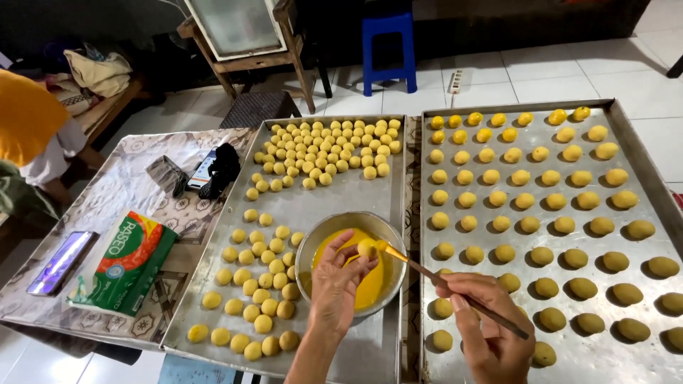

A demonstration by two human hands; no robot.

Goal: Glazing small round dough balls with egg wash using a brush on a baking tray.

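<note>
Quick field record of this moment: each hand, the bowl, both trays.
left hand: holds a dough ball over the bowl
right hand: holds a brush, tip on the ball
bowl: yellow wash, on the left tray
left tray: pale balls in clusters
right tray: yellow balls in rows

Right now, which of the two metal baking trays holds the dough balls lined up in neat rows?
The right metal baking tray. Its darker yellow dough balls sit spaced in rows, while those on the left metal baking tray lie in loose pale clusters.
</note>
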